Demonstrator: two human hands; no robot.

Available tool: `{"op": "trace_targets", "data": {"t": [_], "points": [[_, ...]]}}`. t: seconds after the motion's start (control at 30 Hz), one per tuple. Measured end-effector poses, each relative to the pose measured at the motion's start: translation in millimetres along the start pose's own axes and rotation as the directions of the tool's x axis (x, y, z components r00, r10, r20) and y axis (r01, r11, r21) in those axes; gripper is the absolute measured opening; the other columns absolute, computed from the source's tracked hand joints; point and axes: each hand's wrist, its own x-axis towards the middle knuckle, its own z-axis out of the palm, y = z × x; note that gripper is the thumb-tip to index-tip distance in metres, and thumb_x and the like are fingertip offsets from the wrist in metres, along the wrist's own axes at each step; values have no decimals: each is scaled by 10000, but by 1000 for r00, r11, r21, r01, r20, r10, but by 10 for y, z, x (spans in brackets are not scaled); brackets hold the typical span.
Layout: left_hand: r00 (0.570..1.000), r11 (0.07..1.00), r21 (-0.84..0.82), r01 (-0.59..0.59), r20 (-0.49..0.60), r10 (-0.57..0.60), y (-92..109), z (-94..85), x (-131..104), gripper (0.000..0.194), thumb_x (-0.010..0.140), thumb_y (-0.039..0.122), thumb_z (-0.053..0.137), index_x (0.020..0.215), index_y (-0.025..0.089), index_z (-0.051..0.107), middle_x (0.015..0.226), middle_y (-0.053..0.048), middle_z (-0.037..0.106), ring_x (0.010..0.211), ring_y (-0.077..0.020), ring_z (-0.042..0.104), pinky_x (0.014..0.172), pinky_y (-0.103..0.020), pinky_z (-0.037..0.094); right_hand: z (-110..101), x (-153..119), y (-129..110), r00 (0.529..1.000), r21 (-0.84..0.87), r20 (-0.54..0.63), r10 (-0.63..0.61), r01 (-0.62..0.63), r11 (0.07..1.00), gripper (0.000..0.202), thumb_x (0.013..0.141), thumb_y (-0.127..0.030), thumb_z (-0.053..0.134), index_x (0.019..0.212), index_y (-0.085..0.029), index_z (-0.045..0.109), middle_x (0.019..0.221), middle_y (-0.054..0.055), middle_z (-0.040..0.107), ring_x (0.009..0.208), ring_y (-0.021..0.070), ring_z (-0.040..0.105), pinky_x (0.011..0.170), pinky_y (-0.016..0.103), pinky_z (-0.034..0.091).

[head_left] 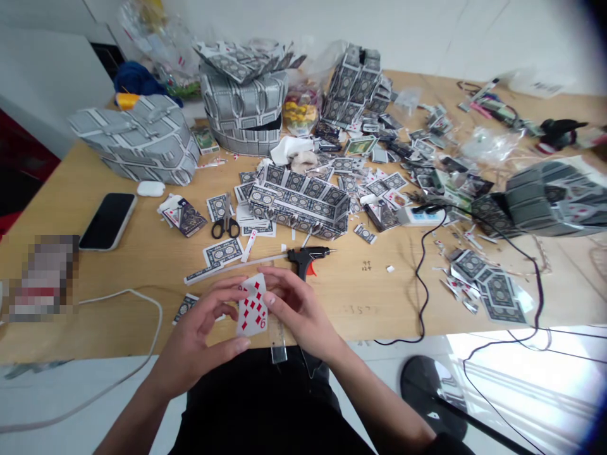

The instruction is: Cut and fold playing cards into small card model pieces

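Note:
A red-diamond playing card (253,307) is held upright, face toward me, over the table's front edge. My right hand (296,309) pinches its right side between thumb and fingers. At the card's left is my left hand (203,328), its fingers curved behind the card's upper left edge and its thumb apart near the bottom corner. A clear ruler (277,341) sticks out over the edge just below my right hand. Behind the hands lies a black glue gun (306,256). Black scissors (225,224) and loose cards (224,251) are further left.
An open card-built box (298,205) stands mid-table, with larger card-built pieces (244,110) behind. Card scraps (427,145) cover the back right. A black cable (423,284) runs down the right side. A phone (108,221) and a white cable (159,316) are at left.

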Motion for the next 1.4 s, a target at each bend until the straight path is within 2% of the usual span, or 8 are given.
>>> {"op": "trace_targets", "data": {"t": [0.23, 0.37, 0.6, 0.87, 1.1, 1.17, 1.27, 1.4], "points": [[995, 979, 179, -97, 3, 98, 12, -36, 29, 630, 822, 200, 893, 1409, 368, 738, 1700, -89, 485, 1564, -395, 467, 1110, -436, 595, 4, 15, 81, 997, -32, -48, 53, -55, 998, 591, 900, -408, 898, 1411, -292, 624, 905, -7, 776, 746, 167, 718, 730, 342, 633], [995, 991, 103, -82, -44, 87, 25, 14, -11, 769, 848, 191, 873, 1553, 360, 616, 1780, -101, 357, 1549, -398, 487, 1145, -459, 573, 14, 65, 143, 992, -32, -101, 71, -74, 997, 527, 876, -423, 909, 1319, -269, 670, 909, 8, 787, 784, 189, 752, 733, 357, 650], [971, 999, -35, 7, -240, -15, -9, 38, 27, 416, 970, 372, 792, 1367, 263, 733, 1230, -94, 797, 1051, -257, 764, 911, -339, 629, 99, 99, 171, 992, -28, -100, 73, -76, 997, 341, 859, -389, 927, 1079, -235, 716, 828, -6, 771, 749, 166, 727, 701, 308, 614], [992, 993, 82, 86, -94, -78, -88, 15, 18, 249, 904, 371, 836, 1113, 238, 812, 939, -38, 825, 785, -240, 773, 728, -307, 628, 133, 64, 141, 997, -49, -4, 77, -77, 996, 280, 850, -369, 942, 985, -220, 748, 828, -16, 741, 711, 131, 676, 656, 265, 546], [954, 985, 2, 171, -251, -166, -36, -24, -49, 290, 853, 406, 863, 1041, 205, 770, 852, -25, 795, 741, -222, 755, 655, -272, 615, 79, 76, 160, 999, -233, -13, 51, -53, 971, 195, 962, -364, 814, 1059, -199, 780, 930, 44, 805, 827, 180, 764, 757, 313, 625], [924, 982, -101, 159, -335, -184, 11, -54, -61, 271, 877, 419, 833, 1022, 195, 786, 909, -52, 806, 806, -241, 767, 702, -298, 635, 26, 99, 140, 997, -439, -44, -68, 41, 898, 163, 980, -306, 786, 1107, -203, 781, 1006, 68, 813, 909, 211, 776, 811, 355, 647], [902, 960, -252, 125, -374, -216, 70, -85, -67, 239, 869, 399, 818, 992, 195, 823, 1032, -96, 829, 959, -302, 791, 842, -384, 667, -40, 136, 129, 970, -739, 96, -224, 220, 637, 250, 970, -197, 783, 1219, -191, 755, 1161, 111, 795, 1108, 270, 743, 1003, 454, 633], [904, 956, -263, 132, -364, -225, 77, -96, -89, 215, 853, 373, 815, 985, 204, 833, 1014, -100, 825, 963, -316, 783, 860, -417, 655, -49, 169, 200, 944, -868, 284, -168, 328, 372, 541, 953, -106, 761, 1473, -159, 623, 1469, 161, 686, 1410, 330, 588, 1247, 550, 493]]}}
